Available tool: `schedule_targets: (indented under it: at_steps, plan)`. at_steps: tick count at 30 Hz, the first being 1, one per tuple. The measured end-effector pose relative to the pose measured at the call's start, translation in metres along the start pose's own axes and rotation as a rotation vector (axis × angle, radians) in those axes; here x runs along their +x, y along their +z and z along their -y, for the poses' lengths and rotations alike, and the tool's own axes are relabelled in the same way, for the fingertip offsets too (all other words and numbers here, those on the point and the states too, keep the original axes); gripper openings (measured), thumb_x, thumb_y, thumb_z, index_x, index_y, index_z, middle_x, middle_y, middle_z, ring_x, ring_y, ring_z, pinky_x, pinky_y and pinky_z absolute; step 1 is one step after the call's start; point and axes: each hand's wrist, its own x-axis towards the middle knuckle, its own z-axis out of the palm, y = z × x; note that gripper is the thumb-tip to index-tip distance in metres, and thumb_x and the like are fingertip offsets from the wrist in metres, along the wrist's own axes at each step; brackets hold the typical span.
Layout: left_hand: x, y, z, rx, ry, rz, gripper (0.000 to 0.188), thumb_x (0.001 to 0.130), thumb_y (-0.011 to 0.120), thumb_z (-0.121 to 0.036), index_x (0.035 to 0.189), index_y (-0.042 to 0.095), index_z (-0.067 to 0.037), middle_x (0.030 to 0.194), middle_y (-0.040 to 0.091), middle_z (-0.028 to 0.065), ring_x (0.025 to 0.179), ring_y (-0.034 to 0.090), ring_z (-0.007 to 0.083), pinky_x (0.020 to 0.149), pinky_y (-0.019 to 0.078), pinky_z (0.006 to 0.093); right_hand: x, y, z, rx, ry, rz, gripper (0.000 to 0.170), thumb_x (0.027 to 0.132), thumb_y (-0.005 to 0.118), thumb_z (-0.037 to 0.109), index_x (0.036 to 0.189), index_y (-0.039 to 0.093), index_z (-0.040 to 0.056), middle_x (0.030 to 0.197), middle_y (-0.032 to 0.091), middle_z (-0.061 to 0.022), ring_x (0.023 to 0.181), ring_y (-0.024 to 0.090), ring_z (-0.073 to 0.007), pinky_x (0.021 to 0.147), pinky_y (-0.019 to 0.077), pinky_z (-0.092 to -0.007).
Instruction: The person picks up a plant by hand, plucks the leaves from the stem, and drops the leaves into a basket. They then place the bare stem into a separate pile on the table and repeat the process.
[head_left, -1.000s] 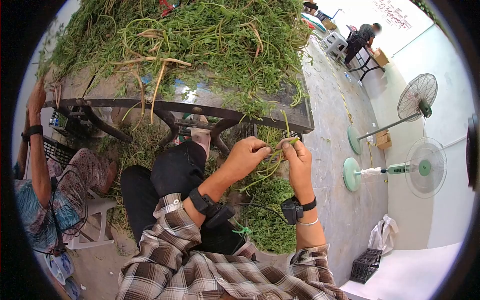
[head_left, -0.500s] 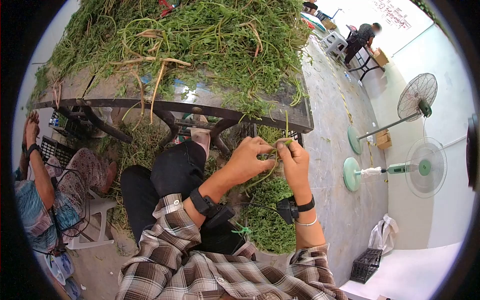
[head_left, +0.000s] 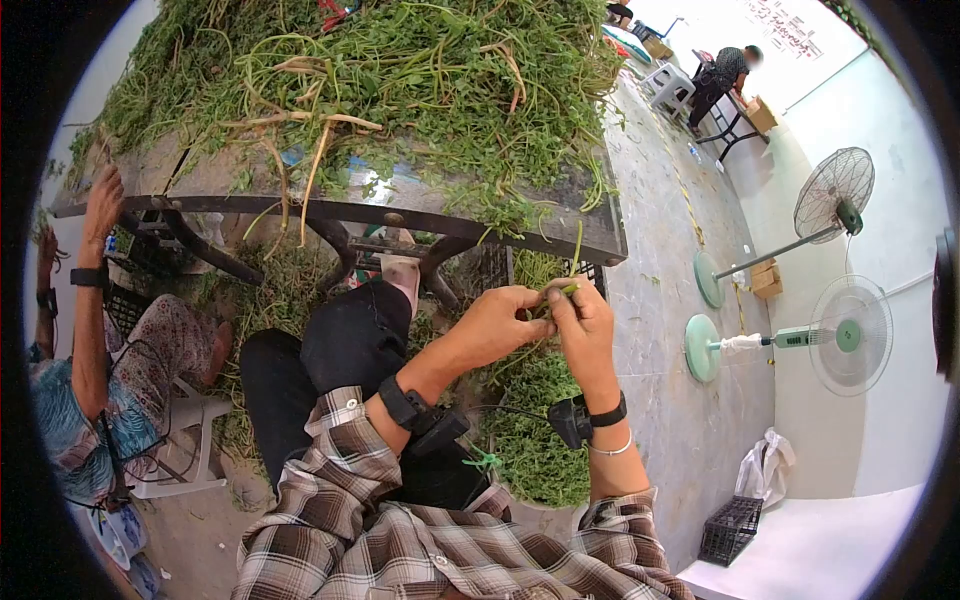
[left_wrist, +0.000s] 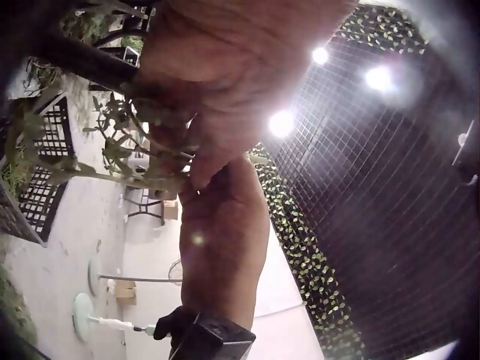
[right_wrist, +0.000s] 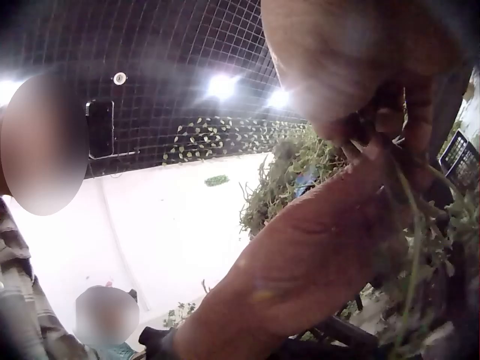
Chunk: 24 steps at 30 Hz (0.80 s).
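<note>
Below the table edge, my left hand point(head_left: 495, 322) and right hand point(head_left: 585, 325) meet, fingertips close together. Both pinch thin green plant stems point(head_left: 569, 289) between thumb and fingers; one stem end sticks up above the right hand. In the left wrist view, small-leaved sprigs point(left_wrist: 118, 146) hang out from under the left hand point(left_wrist: 232, 75). The right wrist view shows a long stem point(right_wrist: 415, 247) trailing down from the fingers, with the right hand point(right_wrist: 360, 67) above it. Much of the grip is hidden behind the fingers.
A big heap of leafy greens point(head_left: 430, 90) covers the table point(head_left: 420, 218), some hanging over its edge. More greens point(head_left: 540, 430) lie below my hands. Another person point(head_left: 95, 400) sits at the left. Two fans point(head_left: 704, 348) stand at the right, near a black crate point(head_left: 730, 532).
The stems hanging below my hands have drawn in and show less; my hands stay close together, the right shifting slightly left. The person at the left has raised a hand toward the table.
</note>
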Motion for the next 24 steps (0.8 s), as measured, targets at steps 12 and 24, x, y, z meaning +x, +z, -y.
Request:
schedule_targets:
  at_steps: [12, 24]
  plan:
    - [0.000, 0.001, 0.002, -0.066, 0.000, -0.101, 0.016, 0.080, 0.064, -0.012, 0.087, 0.062, 0.003, 0.072, 0.055, 0.0018, 0.067, 0.046, 0.0072, 0.058, 0.0394, 0.0270, -0.001, 0.001, 0.000, 0.064, -0.080, 0.014, 0.015, 0.084, 0.055, 0.008, 0.097, 0.057, 0.0001, 0.080, 0.055, -0.0058, 0.066, 0.051, -0.0126, 0.058, 0.0415, -0.0242]
    - [-0.001, -0.008, -0.008, -0.496, 0.001, -0.151, 0.024, 0.084, 0.063, -0.022, 0.094, 0.066, 0.000, 0.082, 0.063, -0.0001, 0.073, 0.053, 0.0044, 0.064, 0.0422, 0.0224, -0.011, -0.005, -0.011, 0.173, 0.201, 0.137, 0.031, 0.082, 0.059, 0.012, 0.111, 0.053, 0.0013, 0.093, 0.055, -0.0045, 0.074, 0.049, -0.0098, 0.064, 0.0424, -0.0239]
